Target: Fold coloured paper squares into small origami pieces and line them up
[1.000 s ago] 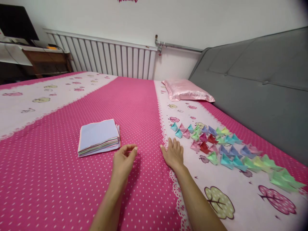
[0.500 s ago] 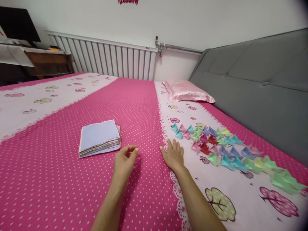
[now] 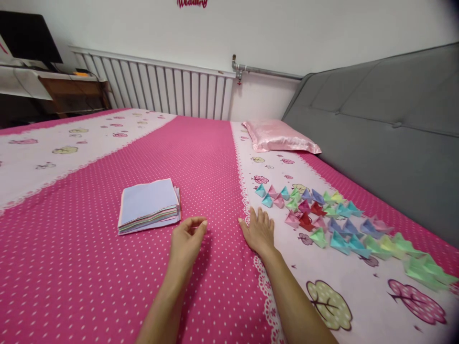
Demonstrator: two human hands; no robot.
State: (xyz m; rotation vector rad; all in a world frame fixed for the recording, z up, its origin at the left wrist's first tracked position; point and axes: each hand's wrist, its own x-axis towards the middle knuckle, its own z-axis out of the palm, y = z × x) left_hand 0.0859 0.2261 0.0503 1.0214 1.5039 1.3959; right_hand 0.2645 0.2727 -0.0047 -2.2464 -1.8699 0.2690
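My left hand (image 3: 186,241) rests on the pink dotted bedspread (image 3: 89,267), its thumb and fingers curled into a loose pinch with nothing visible between them. Just to its upper left lies a stack of coloured square paper sheets (image 3: 148,205), lavender on top. My right hand (image 3: 258,231) lies flat on the bed, fingers stretched out, holding nothing. Right of it spread several folded paper shapes (image 3: 333,222) in blue, green, pink and red, the nearest a few centimetres from my fingertips.
A shiny pink pillow (image 3: 279,136) lies at the far end beside a grey padded headboard (image 3: 387,129) on the right. A white radiator (image 3: 158,86) runs along the back wall. A wooden desk (image 3: 71,93) stands at the far left.
The view has shifted slightly; both hands stay in the same places and poses.
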